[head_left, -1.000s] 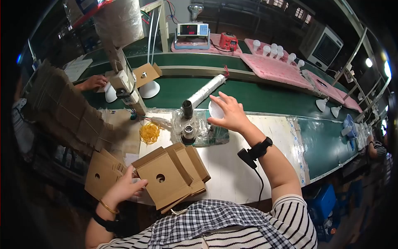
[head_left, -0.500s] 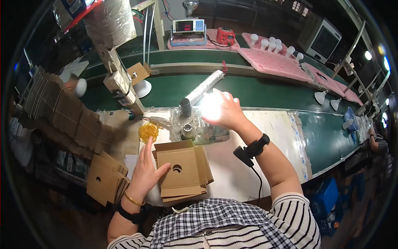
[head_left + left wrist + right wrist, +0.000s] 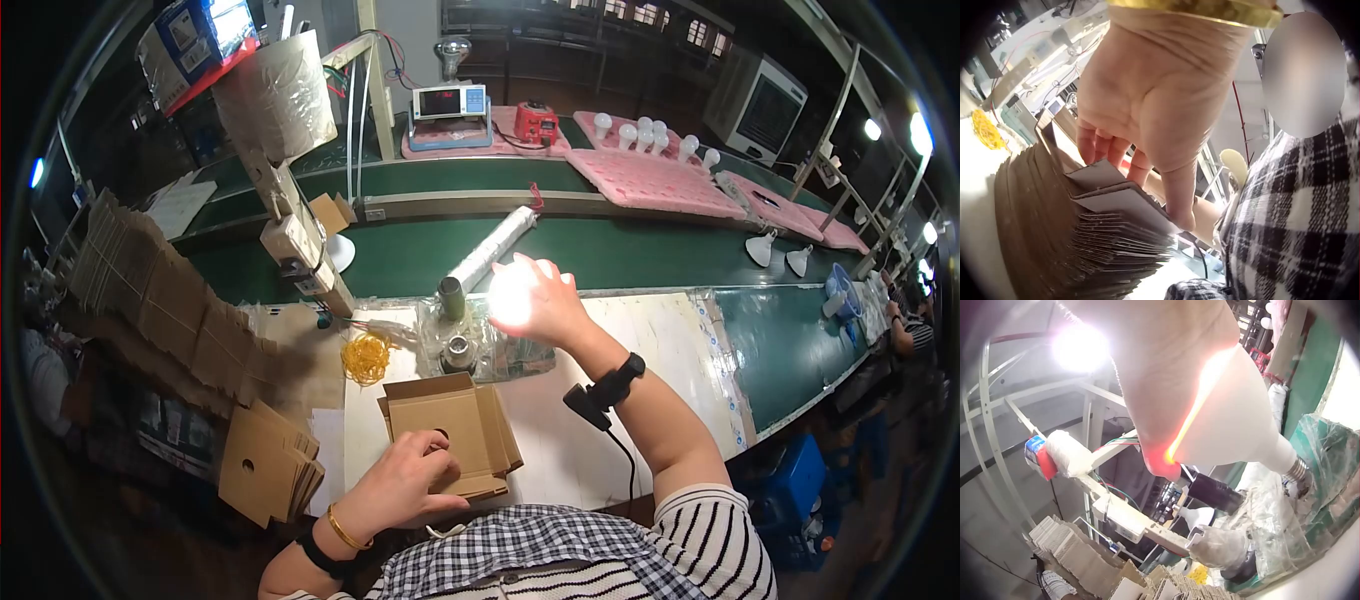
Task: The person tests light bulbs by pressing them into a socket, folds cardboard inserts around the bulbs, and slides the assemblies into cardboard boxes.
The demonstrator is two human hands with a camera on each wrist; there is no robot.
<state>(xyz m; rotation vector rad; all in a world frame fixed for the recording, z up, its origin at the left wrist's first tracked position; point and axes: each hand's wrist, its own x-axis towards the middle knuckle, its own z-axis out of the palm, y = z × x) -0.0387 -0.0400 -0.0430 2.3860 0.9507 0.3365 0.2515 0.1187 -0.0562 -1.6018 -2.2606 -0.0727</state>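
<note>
My right hand [image 3: 555, 310] grips a lit white light bulb [image 3: 1241, 419] round its wide end. In the head view the bulb is a white glare. The right wrist view shows its metal screw base [image 3: 1299, 469] down at a plastic-wrapped fixture [image 3: 1279, 519]. Left of it stand a dark cylinder [image 3: 452, 298] and a metal-topped socket [image 3: 459, 350]. My left hand [image 3: 405, 482] lies over the top cardboard box [image 3: 478, 430] of a stack, fingers curled at its round hole and thumb along the near edge. Cardboard flaps [image 3: 1116, 194] hide the left fingertips in the left wrist view.
Yellow rubber bands [image 3: 366, 358] lie left of the fixture. More flat cardboard boxes [image 3: 262, 465] lean at the left, below torn corrugated cardboard [image 3: 160, 300]. A post [image 3: 300, 245] rises at left. Behind are a meter [image 3: 450, 102] and bulbs on pink foam [image 3: 650, 180].
The bulb in my right hand has lit up. My left hand moved from the boxes' left side onto the top one, its fingers now curled at the hole. The box stack has turned straighter.
</note>
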